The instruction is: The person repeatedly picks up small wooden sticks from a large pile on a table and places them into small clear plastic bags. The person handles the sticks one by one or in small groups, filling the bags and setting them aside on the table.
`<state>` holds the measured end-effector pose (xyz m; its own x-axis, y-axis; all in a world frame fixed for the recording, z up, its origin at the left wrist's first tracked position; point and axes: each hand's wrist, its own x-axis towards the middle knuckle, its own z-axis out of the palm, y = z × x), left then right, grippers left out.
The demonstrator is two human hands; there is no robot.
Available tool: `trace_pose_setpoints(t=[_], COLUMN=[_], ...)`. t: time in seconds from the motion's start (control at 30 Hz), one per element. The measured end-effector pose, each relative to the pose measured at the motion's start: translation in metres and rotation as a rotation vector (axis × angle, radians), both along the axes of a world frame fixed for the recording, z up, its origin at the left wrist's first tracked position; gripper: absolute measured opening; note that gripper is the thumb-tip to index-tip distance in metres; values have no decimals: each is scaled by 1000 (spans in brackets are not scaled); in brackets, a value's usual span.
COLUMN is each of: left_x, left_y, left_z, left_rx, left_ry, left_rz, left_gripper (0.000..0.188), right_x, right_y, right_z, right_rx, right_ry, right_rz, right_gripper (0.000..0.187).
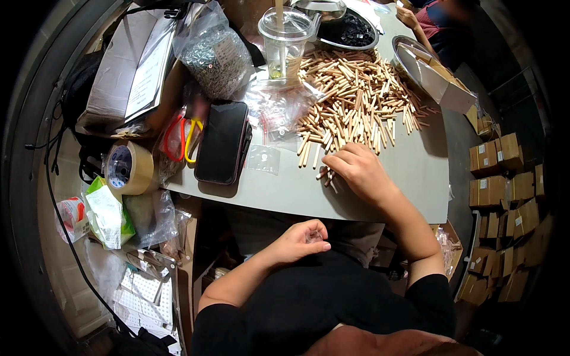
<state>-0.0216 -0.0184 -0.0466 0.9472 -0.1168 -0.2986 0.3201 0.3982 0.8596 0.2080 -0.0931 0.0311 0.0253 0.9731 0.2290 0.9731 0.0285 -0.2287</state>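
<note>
A large heap of short wooden dowels (356,101) covers the right part of the table. At the heap's near edge, my right hand (359,169) is closed over a few dowels (325,174), whose ends stick out beneath the fingers. My left hand (300,242) is curled in front of my body, below the table edge. In its grip is a crumpled bit of clear plastic (313,237), mostly hidden by the fingers. A small clear zip bag (263,159) lies flat to the left of my right hand.
A black phone (221,142), scissors (175,139) and a tape roll (129,168) sit to the left. Behind them are a bag of screws (217,62) and a plastic cup (284,44). A metal bowl (404,50) stands far right, near another person's arm (415,24). Cartons (504,207) stack beyond.
</note>
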Motion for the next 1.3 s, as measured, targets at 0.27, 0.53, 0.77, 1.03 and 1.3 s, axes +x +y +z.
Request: trace_pose_setpoints(t=[0.27,0.53,0.77,1.03,1.3], left_x=[-3,8,9,18,13], left_y=[66,152,158,162,163], left_z=[-119,-152,-158,-159,-155], left_rx=[1017,1492,1544,1569,1563], left_ry=[221,563,601,580,584], left_rz=[-66,-90,-97,-131,-105], left_gripper=[51,52,52,53,53], right_x=[10,-4,-9,-7,95], right_y=[-12,-60,-79,-116,-280], right_z=[-7,10,26,28,-6], right_rx=[23,-85,-67,159,274], right_ry=[409,2062,2190,1848,-110], right_rz=[-53,-61,-191,-452,-1453], right_gripper=[20,23,31,41,40])
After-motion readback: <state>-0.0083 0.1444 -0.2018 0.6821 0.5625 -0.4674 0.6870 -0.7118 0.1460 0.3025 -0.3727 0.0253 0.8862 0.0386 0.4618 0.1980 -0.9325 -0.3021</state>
